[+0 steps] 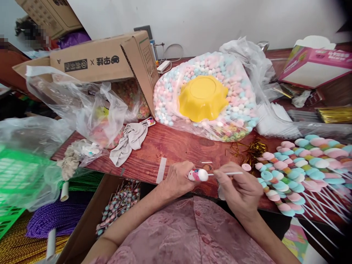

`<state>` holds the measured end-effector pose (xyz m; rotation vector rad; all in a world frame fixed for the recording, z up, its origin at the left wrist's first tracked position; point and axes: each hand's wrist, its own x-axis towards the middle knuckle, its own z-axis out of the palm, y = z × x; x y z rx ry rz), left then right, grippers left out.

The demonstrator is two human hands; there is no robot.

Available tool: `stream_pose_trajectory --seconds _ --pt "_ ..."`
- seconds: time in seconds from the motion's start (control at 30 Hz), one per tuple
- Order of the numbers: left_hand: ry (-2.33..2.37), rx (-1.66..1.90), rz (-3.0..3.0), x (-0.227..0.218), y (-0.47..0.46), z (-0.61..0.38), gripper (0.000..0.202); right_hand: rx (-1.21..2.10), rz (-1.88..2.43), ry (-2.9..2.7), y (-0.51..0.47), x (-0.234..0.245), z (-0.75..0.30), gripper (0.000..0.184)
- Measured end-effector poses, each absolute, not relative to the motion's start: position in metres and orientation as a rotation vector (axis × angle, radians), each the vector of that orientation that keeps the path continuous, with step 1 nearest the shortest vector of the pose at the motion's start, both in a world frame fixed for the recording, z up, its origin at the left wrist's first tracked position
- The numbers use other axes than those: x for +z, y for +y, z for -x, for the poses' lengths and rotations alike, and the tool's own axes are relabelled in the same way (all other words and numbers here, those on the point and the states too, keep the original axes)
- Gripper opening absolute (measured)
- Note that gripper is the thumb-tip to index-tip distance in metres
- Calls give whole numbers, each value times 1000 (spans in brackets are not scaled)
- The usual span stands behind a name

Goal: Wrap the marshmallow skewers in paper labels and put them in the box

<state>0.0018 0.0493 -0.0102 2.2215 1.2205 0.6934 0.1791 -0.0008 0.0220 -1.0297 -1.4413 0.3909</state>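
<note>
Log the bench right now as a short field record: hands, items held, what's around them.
Left hand: gripping a white-ended printed piece
Right hand: pinching a white stick
Stick tip: at the white end; cannot tell if inserted
Right side: pastel marshmallow skewers in a pile
Behind hands: upside-down yellow bowl on a clear bag of pastel marshmallows
Left side: grey cloth, crumpled

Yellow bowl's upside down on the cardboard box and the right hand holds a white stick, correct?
No, the head view shows the upside-down yellow bowl on the filled plastic bag, not the cardboard box. The right hand holds a white stick.
</note>
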Motion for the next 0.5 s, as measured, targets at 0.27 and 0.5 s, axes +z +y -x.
stream_pose_trajectory --seconds 0.27,0.5 --pt "1084 512 -2024 -3 48 -11 16 756 1044 -1472 15 -17 -164 18" --pt "724 376 -1204 3 68 6 43 1065 925 -1276 26 -14 -197 9"
